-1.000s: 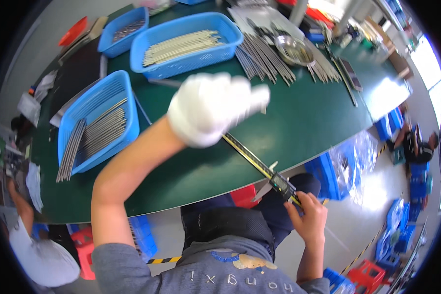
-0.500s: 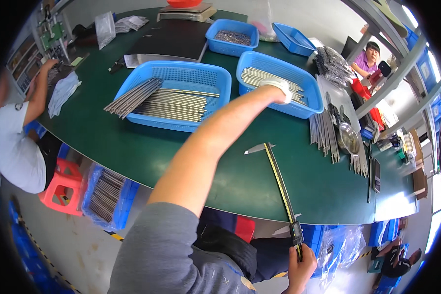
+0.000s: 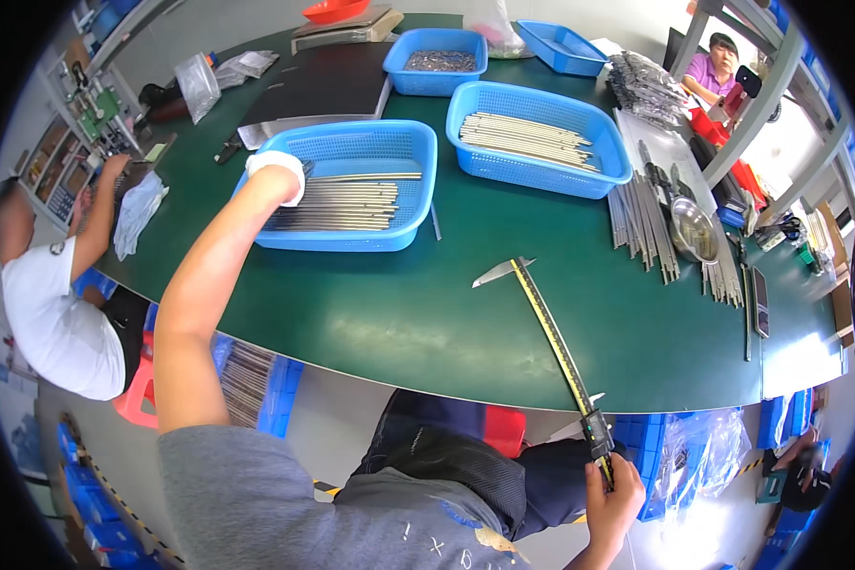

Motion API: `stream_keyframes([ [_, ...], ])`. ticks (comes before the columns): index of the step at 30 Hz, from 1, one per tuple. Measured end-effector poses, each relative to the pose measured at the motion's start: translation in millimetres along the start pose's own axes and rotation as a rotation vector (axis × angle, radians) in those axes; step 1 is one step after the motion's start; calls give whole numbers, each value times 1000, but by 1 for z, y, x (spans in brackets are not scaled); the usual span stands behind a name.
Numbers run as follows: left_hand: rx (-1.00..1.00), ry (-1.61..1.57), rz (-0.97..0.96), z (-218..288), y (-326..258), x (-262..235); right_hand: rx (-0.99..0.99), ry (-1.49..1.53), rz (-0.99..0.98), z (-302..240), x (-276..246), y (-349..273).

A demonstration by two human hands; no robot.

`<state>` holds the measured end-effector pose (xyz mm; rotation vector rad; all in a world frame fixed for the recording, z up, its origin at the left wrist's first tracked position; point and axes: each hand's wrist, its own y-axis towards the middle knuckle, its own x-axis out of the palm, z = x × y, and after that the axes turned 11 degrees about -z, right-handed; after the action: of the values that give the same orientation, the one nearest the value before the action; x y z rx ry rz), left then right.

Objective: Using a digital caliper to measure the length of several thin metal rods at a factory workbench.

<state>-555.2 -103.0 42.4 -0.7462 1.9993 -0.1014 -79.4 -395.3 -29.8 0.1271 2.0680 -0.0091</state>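
Observation:
My right hand (image 3: 616, 496) is closed around the display end of a long digital caliper (image 3: 553, 344). The caliper's beam slants up across the table's front edge, and its jaws lie over the green top. My left hand (image 3: 281, 173), in a white glove, reaches into the left end of a blue perforated basket (image 3: 413, 195). Its fingers are hidden behind the wrist and glove. Beside it in that basket lie thin metal rods (image 3: 347, 204). To the right, a second blue basket (image 3: 541, 176) holds several paler rods (image 3: 527, 138).
A black binder (image 3: 318, 81) and a blue basket of small metal parts (image 3: 439, 61) stand behind. Bare rods (image 3: 641, 223) and a metal bowl (image 3: 693, 231) lie right on the green table (image 3: 389, 313). A co-worker in white (image 3: 66, 313) sits left; another person sits far right.
My left hand has left the right basket and swung left into the left basket. My right hand keeps the caliper. The head view has shifted slightly.

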Motion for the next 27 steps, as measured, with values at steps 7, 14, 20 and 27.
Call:
stream_keyframes([
  [7, -49, -33, 20, 5, -6, 7, -14, 4, -21, -2, -2, 2],
  [14, 423, -772, 350, 49, -81, -32, 41, 7, -5, -15, -2, 3],
  [20, 1706, -424, 1093, 148, -163, 2, 67, -115, 15, -13, 0, -1],
  [27, 1857, -475, 1030, 200, -167, 41, 137, -65, 6, -19, -3, -7],
])
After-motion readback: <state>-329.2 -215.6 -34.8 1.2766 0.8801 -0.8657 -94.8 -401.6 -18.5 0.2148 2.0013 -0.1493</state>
